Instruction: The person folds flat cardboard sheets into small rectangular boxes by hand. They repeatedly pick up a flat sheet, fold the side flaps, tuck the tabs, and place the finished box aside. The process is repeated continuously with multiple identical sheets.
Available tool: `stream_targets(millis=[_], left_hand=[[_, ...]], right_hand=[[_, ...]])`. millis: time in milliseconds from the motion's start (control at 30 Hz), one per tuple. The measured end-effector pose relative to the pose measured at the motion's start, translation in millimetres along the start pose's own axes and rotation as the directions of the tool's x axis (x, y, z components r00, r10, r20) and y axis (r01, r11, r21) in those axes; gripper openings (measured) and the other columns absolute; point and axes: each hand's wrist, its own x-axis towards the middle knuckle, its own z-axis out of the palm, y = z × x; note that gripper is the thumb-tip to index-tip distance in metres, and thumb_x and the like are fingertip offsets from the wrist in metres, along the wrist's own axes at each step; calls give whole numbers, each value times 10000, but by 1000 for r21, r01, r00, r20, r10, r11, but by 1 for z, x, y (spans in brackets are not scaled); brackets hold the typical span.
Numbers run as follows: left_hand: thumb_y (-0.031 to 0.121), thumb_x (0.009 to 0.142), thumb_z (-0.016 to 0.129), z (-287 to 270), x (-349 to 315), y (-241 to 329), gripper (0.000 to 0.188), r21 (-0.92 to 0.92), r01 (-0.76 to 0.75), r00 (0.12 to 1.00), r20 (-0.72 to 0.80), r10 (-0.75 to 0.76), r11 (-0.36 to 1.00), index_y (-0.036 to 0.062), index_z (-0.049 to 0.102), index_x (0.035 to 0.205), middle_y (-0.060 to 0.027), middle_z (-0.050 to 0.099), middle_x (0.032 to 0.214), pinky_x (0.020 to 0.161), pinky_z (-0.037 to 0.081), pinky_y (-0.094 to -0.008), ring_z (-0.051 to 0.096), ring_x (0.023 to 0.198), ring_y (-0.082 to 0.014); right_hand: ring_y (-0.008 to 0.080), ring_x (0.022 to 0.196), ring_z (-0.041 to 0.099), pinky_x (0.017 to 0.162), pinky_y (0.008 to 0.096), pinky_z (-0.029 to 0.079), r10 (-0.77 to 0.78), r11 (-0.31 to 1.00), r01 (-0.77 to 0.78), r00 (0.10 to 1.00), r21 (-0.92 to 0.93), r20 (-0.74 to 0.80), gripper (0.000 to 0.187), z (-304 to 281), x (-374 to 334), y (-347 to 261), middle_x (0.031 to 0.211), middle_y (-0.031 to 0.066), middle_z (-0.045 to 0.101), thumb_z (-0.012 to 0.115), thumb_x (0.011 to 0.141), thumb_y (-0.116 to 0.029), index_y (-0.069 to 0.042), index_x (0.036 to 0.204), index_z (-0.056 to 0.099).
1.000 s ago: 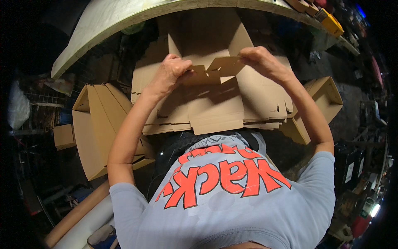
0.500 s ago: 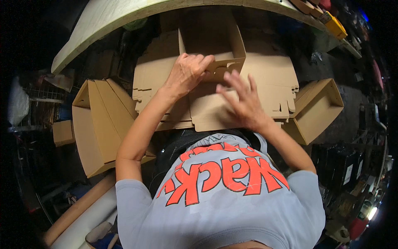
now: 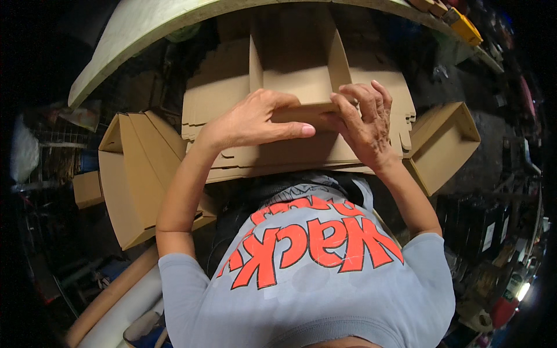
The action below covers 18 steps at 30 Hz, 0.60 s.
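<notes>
A partly folded brown cardboard box [image 3: 293,80] stands before me, its side walls up and its inside facing me. My left hand [image 3: 255,120] grips the left part of its near wall, fingers over the top edge and thumb stretched along the near face. At the right end of that wall, my right hand [image 3: 365,119] pinches the corner with bent fingers, the thumb on the near side. Fingertips of both hands are partly hidden behind the cardboard. Beneath the box lies a stack of flat cut cardboard sheets [image 3: 278,155], slotted at the edges.
Folded cardboard boxes stand left [image 3: 136,174] and right [image 3: 447,148] of the stack. A pale curved tabletop [image 3: 139,40] spans the far side, with a yellow object [image 3: 464,28] at its right. Long rolls [image 3: 125,290] lie at lower left; dark boxes [image 3: 470,226] sit at right.
The flap that lay toward me has been lifted against the near wall. My right hand has moved up and right onto the corner; my left hand has come lower, its thumb now stretched out.
</notes>
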Motion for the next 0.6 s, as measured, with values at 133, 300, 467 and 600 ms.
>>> stream_targets(millis=[133,300,467,600], left_hand=[[321,887,729,-17,31,-19,362,-419,48,998,47,-31,907,-23,621,848,50,368,641,498,290,-285,349,600,-57],[363,870,721,1,28,-29,389,-9,-213,912,-360,195,977,-21,658,873,-102,618,671,651,484,-371,602,654,-214],[282,808,734,18,0,-17,320,431,3,992,-114,51,902,-17,626,849,-188,653,791,758,480,-445,629,776,-365],[210,750,761,19,-4,-7,312,311,1,972,-223,72,951,-21,551,768,-191,606,717,741,467,-448,616,754,-380]], right_hand=[[304,1271,513,1057,421,390,-111,993,108,992,-47,-54,483,22,7,-4,1367,155,535,578,860,-107,-27,1336,556],[339,1096,612,878,445,482,-36,997,54,961,-61,274,352,31,14,-4,1153,187,629,701,833,-180,-10,1130,618],[349,763,650,683,471,470,-137,939,-68,824,337,549,269,19,42,13,732,183,625,699,834,-226,12,834,573],[349,717,634,644,460,458,-200,882,-167,712,440,673,362,18,67,16,707,207,601,757,784,-289,24,837,583]])
